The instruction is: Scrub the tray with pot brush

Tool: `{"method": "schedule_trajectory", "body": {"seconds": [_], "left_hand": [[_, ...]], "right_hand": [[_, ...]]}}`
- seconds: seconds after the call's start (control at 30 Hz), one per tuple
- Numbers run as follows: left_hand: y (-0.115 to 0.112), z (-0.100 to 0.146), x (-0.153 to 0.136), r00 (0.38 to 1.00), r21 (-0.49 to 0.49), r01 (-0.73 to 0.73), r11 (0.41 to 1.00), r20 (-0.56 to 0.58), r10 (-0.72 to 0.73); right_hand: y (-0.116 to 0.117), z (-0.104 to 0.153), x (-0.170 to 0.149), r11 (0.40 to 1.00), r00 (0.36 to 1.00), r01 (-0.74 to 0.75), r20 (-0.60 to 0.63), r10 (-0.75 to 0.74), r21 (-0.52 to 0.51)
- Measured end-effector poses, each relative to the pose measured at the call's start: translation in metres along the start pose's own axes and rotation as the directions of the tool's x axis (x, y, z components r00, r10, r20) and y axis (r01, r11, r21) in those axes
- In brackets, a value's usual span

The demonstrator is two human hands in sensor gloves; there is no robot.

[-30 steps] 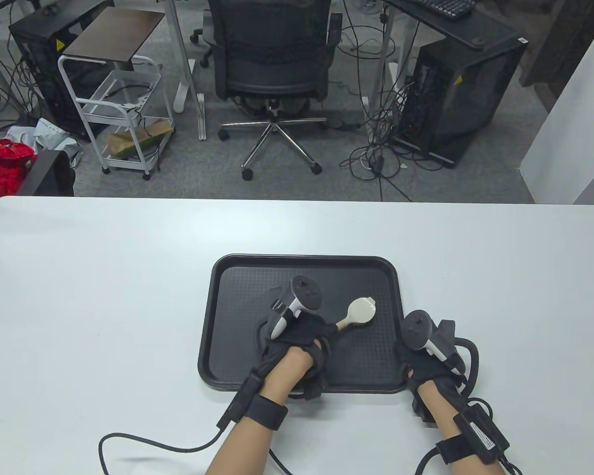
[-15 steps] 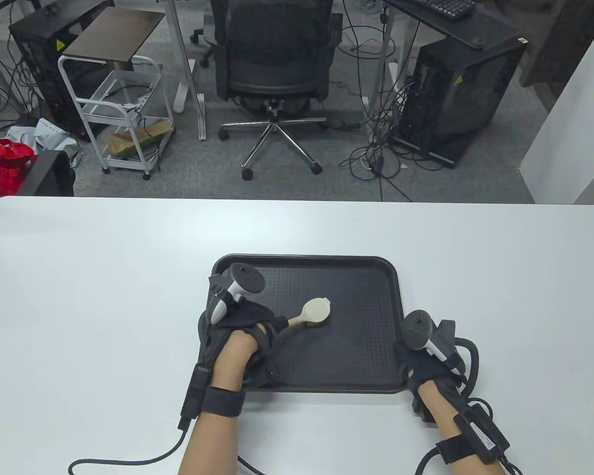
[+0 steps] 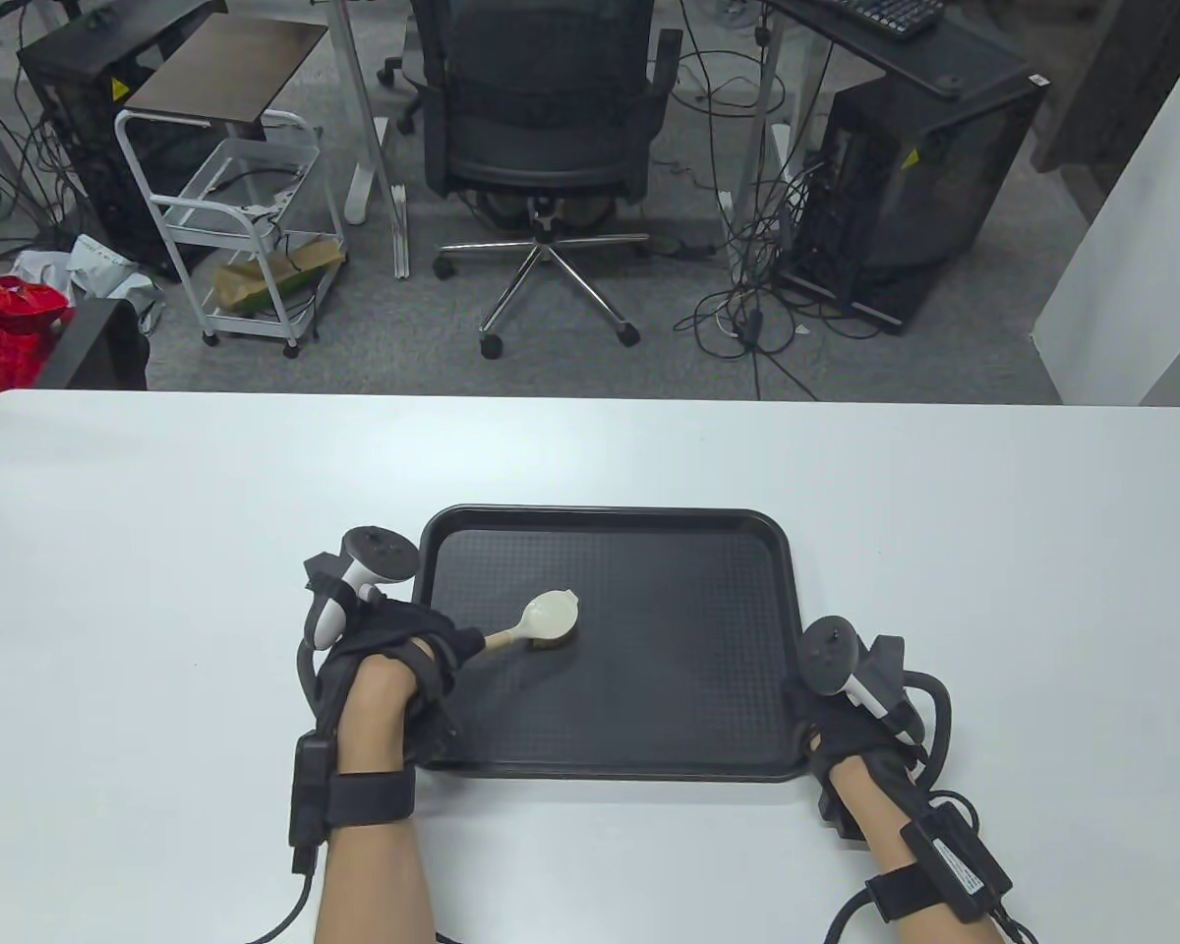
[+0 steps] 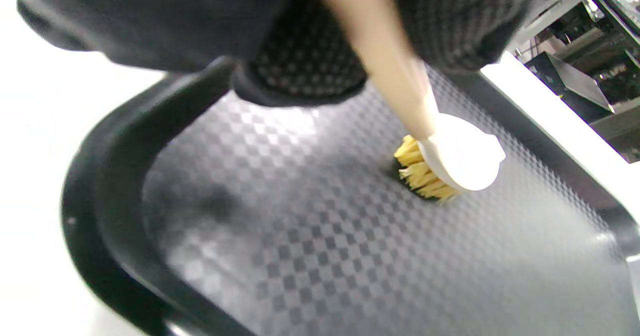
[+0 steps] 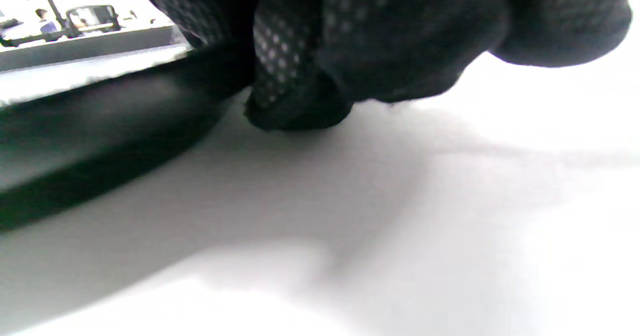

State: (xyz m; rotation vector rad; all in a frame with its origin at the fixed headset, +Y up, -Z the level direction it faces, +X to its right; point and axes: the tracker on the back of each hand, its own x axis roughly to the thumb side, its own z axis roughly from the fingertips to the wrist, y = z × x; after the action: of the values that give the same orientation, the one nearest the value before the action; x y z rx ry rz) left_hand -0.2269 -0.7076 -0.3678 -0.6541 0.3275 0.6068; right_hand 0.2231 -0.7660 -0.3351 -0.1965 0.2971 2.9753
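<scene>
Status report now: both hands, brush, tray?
Left hand grips pot brush, bristles down on tray. Right hand holds tray's right edge. Nothing in the way.

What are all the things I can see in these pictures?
black plastic tray: one, black, on the table near the person.
cream pot brush with yellow bristles: one, cream, bristles down on the tray's left half.
white table: one, white, under the tray.
black office chair: one, black, on the floor beyond the table.
white wire trolley: one, white, far left on the floor.
black computer towers: two, black, far left and far right.
left hand: black glove, grips the brush handle.
right hand: black glove, at the tray's right near corner, fingers on the rim.
</scene>
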Motion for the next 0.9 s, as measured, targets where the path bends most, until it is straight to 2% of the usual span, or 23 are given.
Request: {"method": "schedule_trajectory", "body": {"seconds": [0.33,0.67,0.8,0.9], "left_hand": [[0.024,0.0,-0.049,0.988,0.034,-0.143,0.989,-0.046,0.145],[0.046,0.014,-0.079,0.978,0.104,-0.188,0.977,-0.074,0.196],[0.047,0.019,-0.068,0.977,0.099,-0.211,0.972,0.02,0.21],[0.043,0.023,-0.045,0.96,0.045,-0.242,0.969,0.155,0.233]], "right_hand": [[0.0,0.0,0.0,1.0,1.0,0.0,0.0,0.0,0.001],[0.0,0.0,0.0,1.0,1.0,0.0,-0.001,0.0,0.0],[0.0,0.0,0.0,1.0,1.0,0.0,-0.001,0.0,0.0],[0.0,0.0,0.0,1.0,1.0,0.001,-0.001,-0.001,0.0]]}}
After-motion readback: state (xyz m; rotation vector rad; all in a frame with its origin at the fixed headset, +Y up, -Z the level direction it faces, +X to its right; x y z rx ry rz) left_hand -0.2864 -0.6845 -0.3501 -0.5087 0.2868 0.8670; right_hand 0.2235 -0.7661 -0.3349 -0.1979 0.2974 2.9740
